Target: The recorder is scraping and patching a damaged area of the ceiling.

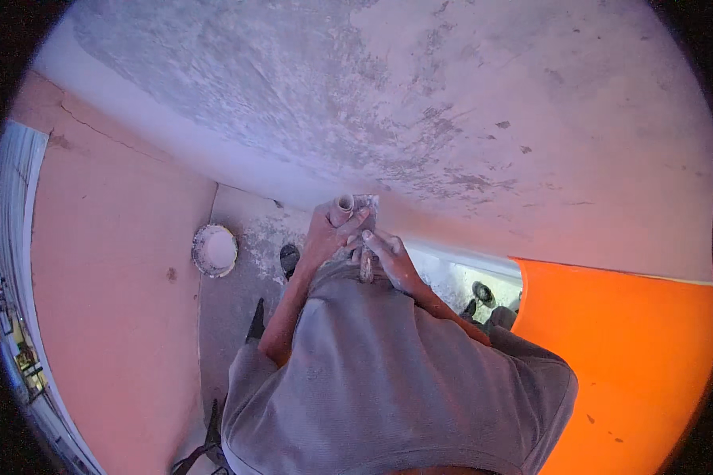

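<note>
In front of my body, my left hand (326,231) is closed on a pale cylindrical object (341,207) with an open round end and on a flat putty-knife blade (368,204) beside it. My right hand (392,257) grips the lower part of the putty knife, its thumb angled up toward the blade; a narrow light handle (366,269) shows below. Both hands are dusted white. Just beyond them rises a white wall (420,95) with grey, patchy plaster marks.
A round bucket (215,250) of pale material stands on the stained floor (253,229) at left, beside a pink wall (119,301). A sandal (289,257) shows below. At right are a bright orange surface (618,356) and a lit opening with dark objects (482,293).
</note>
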Demonstrator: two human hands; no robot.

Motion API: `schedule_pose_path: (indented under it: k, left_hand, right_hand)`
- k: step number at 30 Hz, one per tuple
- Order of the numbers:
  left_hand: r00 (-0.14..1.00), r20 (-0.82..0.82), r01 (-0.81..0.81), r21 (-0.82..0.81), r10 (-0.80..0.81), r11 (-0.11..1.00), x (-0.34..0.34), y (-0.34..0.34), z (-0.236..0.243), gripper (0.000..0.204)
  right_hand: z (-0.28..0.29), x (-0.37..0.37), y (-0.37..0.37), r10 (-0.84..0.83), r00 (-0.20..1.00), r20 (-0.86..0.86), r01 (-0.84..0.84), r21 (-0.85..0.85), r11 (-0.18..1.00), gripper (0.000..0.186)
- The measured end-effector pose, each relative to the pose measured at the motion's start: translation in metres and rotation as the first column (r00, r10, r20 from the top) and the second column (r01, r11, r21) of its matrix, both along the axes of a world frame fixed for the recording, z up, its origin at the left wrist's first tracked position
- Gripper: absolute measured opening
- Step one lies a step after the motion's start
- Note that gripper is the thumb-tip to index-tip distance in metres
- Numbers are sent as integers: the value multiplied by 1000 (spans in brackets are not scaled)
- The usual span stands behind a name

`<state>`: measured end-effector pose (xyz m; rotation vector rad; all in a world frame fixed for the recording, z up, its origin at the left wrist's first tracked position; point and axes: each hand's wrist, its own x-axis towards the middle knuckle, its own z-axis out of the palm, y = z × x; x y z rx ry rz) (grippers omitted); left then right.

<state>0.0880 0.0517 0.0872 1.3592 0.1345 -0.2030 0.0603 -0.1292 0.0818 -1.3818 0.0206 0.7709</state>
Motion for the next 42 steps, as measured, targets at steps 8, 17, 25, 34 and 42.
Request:
schedule_pose_path:
  k: [8,17,25,34,42]
  left_hand:
    - [993,-114,-22,69,30,997,16,2,-21,23]
    - [978,-208,-57,-99,35,993,27,3,-13,22]
    - [997,-72,-6,13,7,1000,34,10,-19,21]
    - [999,35,-28,106,24,994,42,20,-28,20]
    - [998,-32,53,175,-48,983,42,23,-18,26]
  right_hand:
    - [-18,7,4,89,996,-24,-86,95,992,30]
    - [-36,17,14,-15,971,-240,67,207,976,31]
    - [-42,28,18,48,967,-252,37,322,946,27]
    - [-41,42,28,59,981,-187,-5,280,960,29]
    - [-48,43,27,63,970,-236,18,325,945,29]
